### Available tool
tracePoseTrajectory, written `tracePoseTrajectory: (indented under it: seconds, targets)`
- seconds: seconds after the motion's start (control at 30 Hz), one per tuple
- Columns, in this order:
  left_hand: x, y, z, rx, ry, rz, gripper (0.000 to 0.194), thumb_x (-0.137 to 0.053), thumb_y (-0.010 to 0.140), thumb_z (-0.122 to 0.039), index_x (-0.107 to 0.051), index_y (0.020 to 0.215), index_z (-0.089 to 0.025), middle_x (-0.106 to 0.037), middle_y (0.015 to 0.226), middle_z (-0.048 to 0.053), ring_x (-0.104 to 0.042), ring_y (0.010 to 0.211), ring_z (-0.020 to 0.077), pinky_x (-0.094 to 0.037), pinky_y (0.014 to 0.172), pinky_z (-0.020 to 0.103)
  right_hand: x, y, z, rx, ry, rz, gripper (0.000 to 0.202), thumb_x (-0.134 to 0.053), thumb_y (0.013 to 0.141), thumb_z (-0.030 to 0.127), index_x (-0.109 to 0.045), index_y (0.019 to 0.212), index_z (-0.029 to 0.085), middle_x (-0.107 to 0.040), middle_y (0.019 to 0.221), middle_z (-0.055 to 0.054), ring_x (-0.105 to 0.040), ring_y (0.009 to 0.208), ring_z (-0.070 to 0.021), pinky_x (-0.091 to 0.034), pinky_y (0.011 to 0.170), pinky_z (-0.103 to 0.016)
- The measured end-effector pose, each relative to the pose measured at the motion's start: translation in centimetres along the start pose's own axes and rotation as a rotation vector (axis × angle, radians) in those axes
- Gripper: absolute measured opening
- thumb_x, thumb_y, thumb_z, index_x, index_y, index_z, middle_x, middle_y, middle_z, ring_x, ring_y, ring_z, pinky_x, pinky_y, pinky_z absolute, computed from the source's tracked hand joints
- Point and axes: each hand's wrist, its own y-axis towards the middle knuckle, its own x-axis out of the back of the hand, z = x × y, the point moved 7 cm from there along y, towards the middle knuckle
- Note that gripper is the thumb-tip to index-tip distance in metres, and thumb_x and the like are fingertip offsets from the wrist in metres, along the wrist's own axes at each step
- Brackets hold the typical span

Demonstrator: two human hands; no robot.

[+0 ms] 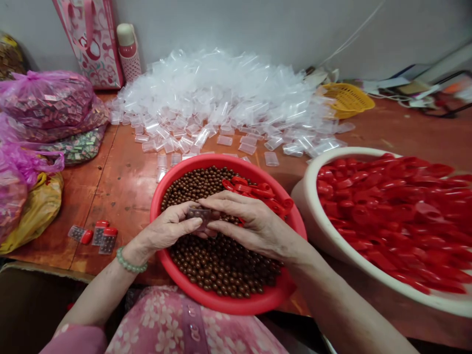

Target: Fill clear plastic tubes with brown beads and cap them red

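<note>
Over a red basin (170, 285) of small brown balls (221, 275), my left hand (173, 226) grips a small clear plastic box (200, 216) between thumb and fingers. The box looks dark with brown balls inside. My right hand (247, 221) is closed around its upper right side, with the fingertips over the open end and the thumb at the edge. What lies under those fingertips is hidden. Several red plastic caps (258, 191) rest on the balls at the back right of the basin.
A cream tub (311, 196) heaped with red caps (391, 211) stands right. Behind lies a big pile of clear boxes (228, 93), beside a yellow basket (348, 98). Several filled, red-capped boxes (107, 241) lie left, near bulging plastic bags (47, 105). A bottle (129, 51) stands behind.
</note>
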Motion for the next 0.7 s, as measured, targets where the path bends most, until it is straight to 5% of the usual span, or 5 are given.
tracePoseTrajectory:
  seconds: [0.23,0.5,0.7]
  targets:
    - [0.0,0.1,-0.1,0.009,-0.015,0.002,0.032,-0.068,0.084,-0.041,-0.062,0.099,-0.013,-0.068,0.089,0.006,-0.067,0.08,0.0138,-0.054,0.079,0.026,0.2,0.0,-0.9,0.02,0.088,-0.152,0.01,-0.061,0.09,0.017,-0.065,0.099,0.02,-0.069,0.092,-0.006,-0.066,0.085,-0.0164,-0.054,0.078,-0.029]
    - [0.1,0.2,-0.3,0.027,0.048,-0.012,0.032,-0.067,0.084,-0.042,-0.061,0.096,-0.013,-0.065,0.086,0.005,-0.065,0.081,0.0136,-0.052,0.078,0.025,-0.5,0.3,-1.6,0.006,0.142,-0.149,0.004,-0.061,0.089,0.019,-0.063,0.092,0.019,-0.068,0.092,-0.007,-0.065,0.086,-0.0174,-0.053,0.077,-0.031]
    - [0.4,0.1,-0.6,-0.007,0.127,-0.076,0.031,-0.067,0.083,-0.039,-0.062,0.1,-0.014,-0.064,0.091,0.005,-0.062,0.082,0.0146,-0.05,0.08,0.028,-0.6,-0.1,-2.6,-0.096,0.116,-0.186,0.028,-0.065,0.088,0.029,-0.061,0.114,0.019,-0.07,0.1,-0.007,-0.068,0.087,-0.0194,-0.056,0.077,-0.032]
